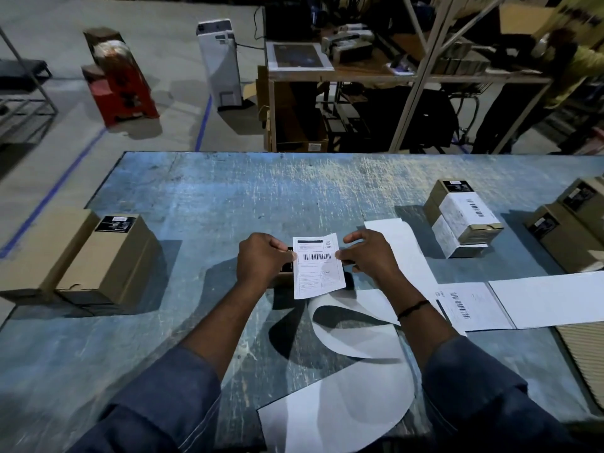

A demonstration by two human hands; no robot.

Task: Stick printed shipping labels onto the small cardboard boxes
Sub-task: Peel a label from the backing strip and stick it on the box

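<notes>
- Left hand [261, 259]: fingers [292, 256] clamped on the left edge of the label [318, 269]. Right hand [366, 253] pinches the right edge.
- Probable reason: a two-sided hold keeps the sticky sheet taut and square for alignment.
- Label: white, printed face up, dark bar along the top, barcode across the middle, top right corner slightly lifted.
- Position: just above a small box [283, 276], which is mostly hidden under the label and left hand. Contact cannot be told.
- Bare liner strip [359, 338] curls over the surface [228, 197] below the hands.
- Labelled boxes [464, 217] sit at right and plain boxes [111, 259] at left, well apart, likely done versus pending.
</notes>
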